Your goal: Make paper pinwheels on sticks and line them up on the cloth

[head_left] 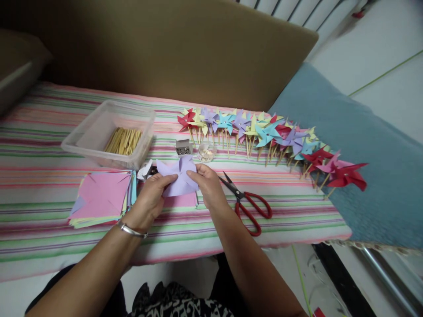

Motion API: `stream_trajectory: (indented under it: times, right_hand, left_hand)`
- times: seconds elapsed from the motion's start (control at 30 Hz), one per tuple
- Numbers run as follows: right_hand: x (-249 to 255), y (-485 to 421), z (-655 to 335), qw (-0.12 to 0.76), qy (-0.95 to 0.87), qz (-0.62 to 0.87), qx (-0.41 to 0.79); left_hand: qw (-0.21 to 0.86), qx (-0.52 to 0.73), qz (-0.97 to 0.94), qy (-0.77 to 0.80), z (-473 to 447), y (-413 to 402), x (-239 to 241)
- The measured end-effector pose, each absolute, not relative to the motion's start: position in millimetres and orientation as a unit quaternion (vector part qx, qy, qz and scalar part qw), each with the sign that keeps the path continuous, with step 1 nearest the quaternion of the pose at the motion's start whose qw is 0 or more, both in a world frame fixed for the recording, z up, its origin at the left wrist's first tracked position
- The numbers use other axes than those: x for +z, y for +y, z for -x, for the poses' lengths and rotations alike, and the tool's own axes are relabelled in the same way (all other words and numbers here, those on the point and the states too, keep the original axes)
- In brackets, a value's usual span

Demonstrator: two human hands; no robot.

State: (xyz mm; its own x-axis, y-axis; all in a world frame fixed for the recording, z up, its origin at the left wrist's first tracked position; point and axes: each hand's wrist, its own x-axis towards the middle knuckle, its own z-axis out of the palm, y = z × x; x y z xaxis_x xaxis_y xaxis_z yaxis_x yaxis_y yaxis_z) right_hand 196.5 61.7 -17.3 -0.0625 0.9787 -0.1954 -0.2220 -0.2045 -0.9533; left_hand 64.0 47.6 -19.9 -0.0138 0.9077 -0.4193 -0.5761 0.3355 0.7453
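Both my hands hold a lilac paper pinwheel piece above the striped cloth. My left hand, with a silver bangle at the wrist, pinches its lower left side. My right hand pinches its right edge with fingers folded in. The paper's corners are curled toward the middle. Under it lies a pink sheet. A stack of coloured paper squares, pink on top, sits just left of my left hand.
A clear plastic tub with wooden sticks stands at the back left. Red-handled scissors lie right of my right hand. A small pin box, a little clear dish and a row of several finished pinwheels lie behind.
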Motion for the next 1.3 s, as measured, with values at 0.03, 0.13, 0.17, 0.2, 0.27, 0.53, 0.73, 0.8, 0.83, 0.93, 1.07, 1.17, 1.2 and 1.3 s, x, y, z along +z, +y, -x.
stream_trajectory:
  times: [0.03,0.13,0.17,0.2,0.27,0.53,0.73,0.8,0.83,0.93,1.07,1.17,1.2,1.3]
  right_hand:
    - [-16.9,62.1,-196.8,0.497,-0.397,0.479,0.605]
    - [-16.0,60.5,-196.0,0.517,-0.433,0.492,0.551]
    - [-15.9,59.2,-195.5,0.521,-0.452,0.492,0.531]
    - [-15.9,57.8,-195.0,0.522,-0.472,0.489,0.516]
    - [-16.3,55.1,-194.3,0.512,-0.506,0.471,0.51]
    - [-13.9,55.7,-201.0,0.439,-0.55,0.42,0.573]
    - [-11.4,56.7,-211.7,0.383,-0.631,0.402,0.542]
    - [-10.7,56.4,-213.1,0.367,-0.672,0.407,0.498]
    - [-10.4,56.4,-213.4,0.362,-0.688,0.412,0.475]
    - [-10.6,57.3,-213.6,0.362,-0.707,0.413,0.446]
    - [-13.5,59.2,-213.3,0.372,-0.681,0.404,0.484]
    - [-14.4,59.4,-211.8,0.361,-0.654,0.413,0.521]
    - [-14.1,59.3,-211.0,0.359,-0.644,0.417,0.531]
    - [-12.6,58.2,-207.4,0.364,-0.618,0.434,0.545]
  left_hand:
    - [0.675,0.549,-0.181,0.458,-62.9,48.2,-19.5]
    - [0.666,0.563,-0.177,0.458,-59.3,50.2,-18.0]
    - [0.663,0.568,-0.175,0.456,-58.1,51.0,-17.5]
    - [0.66,0.573,-0.175,0.454,-56.8,51.7,-17.1]
    - [0.657,0.579,-0.174,0.45,-54.3,53.1,-16.3]
    - [0.677,0.572,-0.18,0.427,-43.0,56.3,-13.6]
    - [0.694,0.547,-0.179,0.432,-38.8,56.9,-9.7]
    - [0.692,0.544,-0.184,0.438,-38.5,56.8,-10.0]
    - [0.69,0.545,-0.188,0.439,-38.5,56.7,-10.5]
    - [0.686,0.547,-0.204,0.435,-39.0,56.5,-12.8]
    - [0.683,0.538,-0.219,0.443,-40.9,55.9,-15.4]
    - [0.679,0.519,-0.223,0.468,-42.6,54.8,-15.2]
    - [0.678,0.516,-0.225,0.474,-43.2,54.4,-14.9]
    - [0.673,0.516,-0.235,0.476,-45.1,53.1,-14.6]
